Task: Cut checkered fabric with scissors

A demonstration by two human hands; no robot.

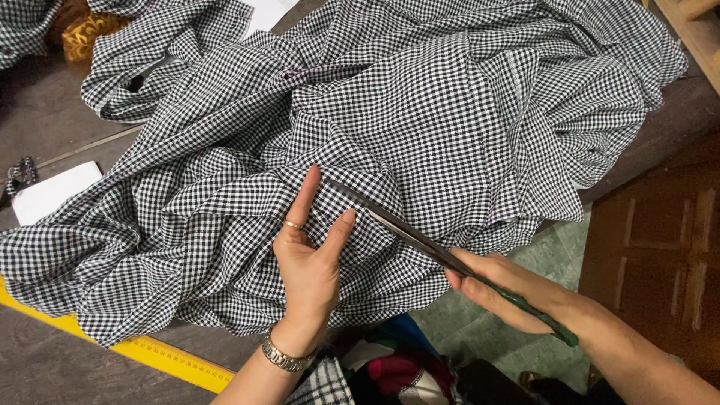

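Scissors [420, 238] with green handles sit gripped in the right hand [499, 289], blades closed over checked fabric [420, 127] on the worktop [45, 112], just beside the open left hand [309, 264] pressing the cloth

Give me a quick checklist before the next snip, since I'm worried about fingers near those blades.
1. Left hand clear of the blade line: not ok; its thumb lies close beside the scissors blades.
2. Right hand has a firm grip on the green handles: ok, fingers wrapped around them.
3. Blade tips visible: ok; they lie on top of the checked fabric, near the left index finger.
4. Fabric flat at the cut: not ok; it is bunched and folded there.
5. Single layer between the blades: cannot tell.
6. Yellow ruler out of the cutting path: ok, at the table edge.
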